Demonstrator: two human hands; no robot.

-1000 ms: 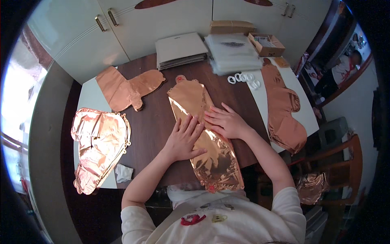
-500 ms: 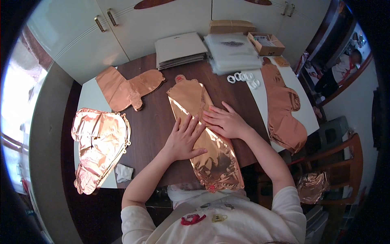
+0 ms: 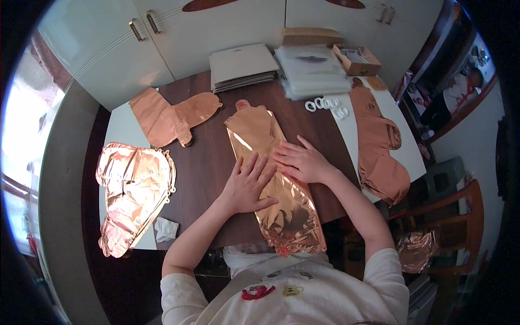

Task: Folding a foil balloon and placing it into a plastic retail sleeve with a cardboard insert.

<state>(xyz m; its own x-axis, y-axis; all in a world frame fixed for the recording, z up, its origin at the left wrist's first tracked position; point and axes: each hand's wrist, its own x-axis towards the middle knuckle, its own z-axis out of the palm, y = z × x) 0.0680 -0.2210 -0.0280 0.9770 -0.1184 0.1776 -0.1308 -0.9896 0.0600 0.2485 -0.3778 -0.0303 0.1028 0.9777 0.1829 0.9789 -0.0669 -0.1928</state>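
Observation:
A long, flat copper-coloured foil balloon (image 3: 290,214) lies down the middle of the dark wooden table, its lower end reaching the front edge by my body. Both palms rest on it. My left hand (image 3: 249,184) is spread flat across its left side, thumb pointing right. Beside it, slightly farther off, my right hand (image 3: 304,161) lies with fingers stretched out over the balloon's right side. A red mark shows at each end of the foil. Part of its middle is hidden beneath my fingers.
Other flat foil balloons lie at the upper left (image 3: 176,116), lower left (image 3: 132,189) and right (image 3: 376,146). Toward the back are grey card sheets (image 3: 242,62), clear plastic bags (image 3: 311,70), a small box (image 3: 355,60) and white rings (image 3: 327,104). A crumpled white tissue (image 3: 166,229) sits front left.
Both hands stay spread on the foil balloon, almost unmoved. The whole view has shifted very slightly.

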